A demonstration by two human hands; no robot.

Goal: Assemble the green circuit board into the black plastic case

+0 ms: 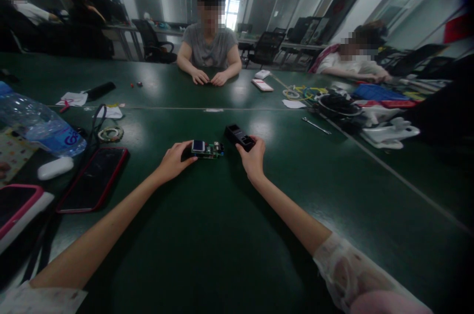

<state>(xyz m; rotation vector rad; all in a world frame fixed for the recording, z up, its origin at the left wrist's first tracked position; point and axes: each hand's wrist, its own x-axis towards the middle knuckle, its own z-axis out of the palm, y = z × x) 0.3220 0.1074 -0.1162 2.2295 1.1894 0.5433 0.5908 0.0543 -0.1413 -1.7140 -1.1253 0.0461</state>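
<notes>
Between the thumb and fingers of my left hand (175, 162) is a green circuit board (209, 150) with a small screen at its left end. My right hand (254, 155) grips a black rectangular case (239, 136), which is tilted and has cutouts in its face. Board and case are apart, with a narrow gap between them, over the dark green table (207, 235). My fingers partly cover the board's left end and the case's right end.
Left: a plastic bottle (40, 121), a red-edged phone (94, 178), a white case (55, 168) and a tape roll (111, 133). Right: a wrench (316, 125), white plastic parts (388, 131) and tangled cables (338, 104). A person (210, 47) sits opposite, hands on the table.
</notes>
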